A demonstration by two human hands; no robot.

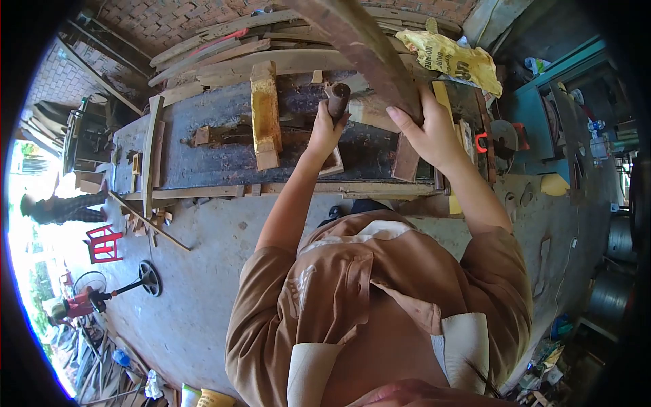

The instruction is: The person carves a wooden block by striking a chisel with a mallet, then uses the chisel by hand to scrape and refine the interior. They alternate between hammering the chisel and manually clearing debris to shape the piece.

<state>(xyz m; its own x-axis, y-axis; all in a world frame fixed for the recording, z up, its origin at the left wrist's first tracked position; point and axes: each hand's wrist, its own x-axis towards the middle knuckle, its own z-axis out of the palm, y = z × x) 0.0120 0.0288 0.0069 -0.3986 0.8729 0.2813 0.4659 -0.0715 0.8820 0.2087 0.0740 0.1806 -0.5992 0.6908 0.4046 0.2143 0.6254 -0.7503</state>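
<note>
My left hand (327, 134) is closed around a dark brown, rounded wooden handle (338, 98), whose thick end points up at the camera; any tool head on it cannot be made out. My right hand (428, 132) grips the lower end of a long, curved dark wooden piece (369, 51). That piece is raised, rising up and left out of the top of the view. Both hands are above a dark, worn workbench (224, 159). A thick yellowish wood block (265, 115) lies across the bench left of my left hand. Below my right hand rests a short brown board (406, 159).
Long planks (224, 51) are stacked behind the bench by the brick wall. A yellow sack (453, 57) sits at the back right. On the floor at left are a red stool (104, 243) and a standing fan (149, 278). Two people are at far left.
</note>
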